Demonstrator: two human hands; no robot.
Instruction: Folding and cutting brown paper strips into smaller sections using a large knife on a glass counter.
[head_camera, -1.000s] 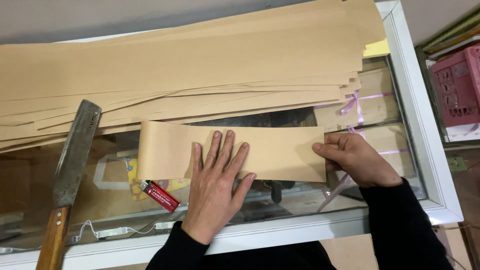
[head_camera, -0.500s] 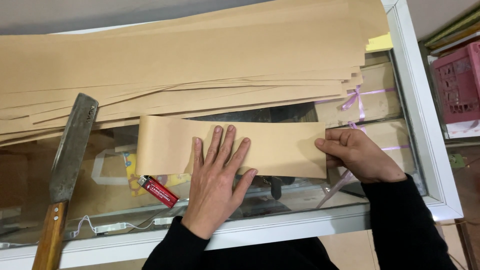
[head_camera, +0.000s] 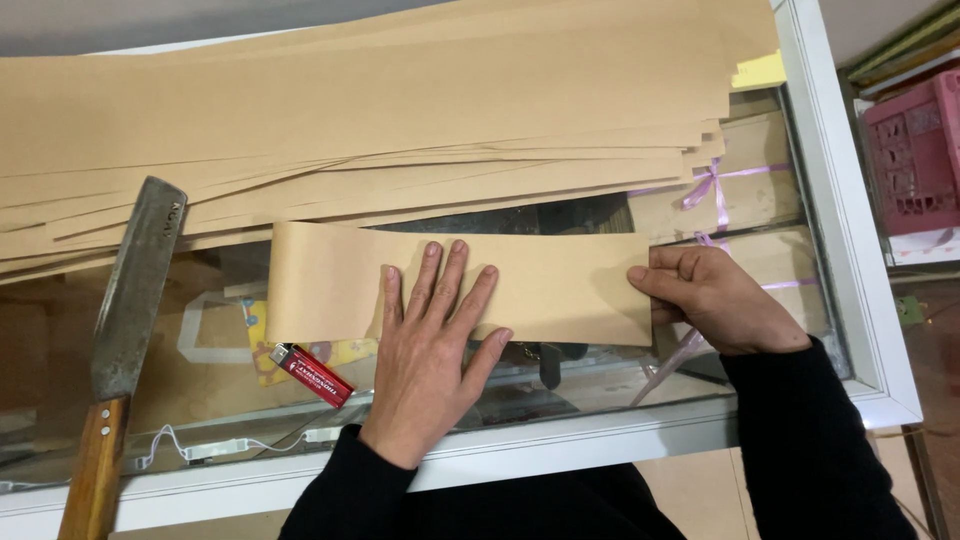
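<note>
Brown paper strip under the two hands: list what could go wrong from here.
1. The brown paper strip lies on smooth glass; the left hand presses it flat while the right hand pinches its end, so it may slip and crease askew.
2. The cleaver lies bare beside the work; a stray reach could meet its blade.
3. The red lighter touches the strip's lower edge and may get knocked off.

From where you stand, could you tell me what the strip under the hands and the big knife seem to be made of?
The strip looks like matte brown kraft paper: thin, flat, curling at its left end. The knife seems to have a dull, worn grey steel blade and a reddish wooden handle. Left hand presses the strip; right hand pinches its end.
</note>
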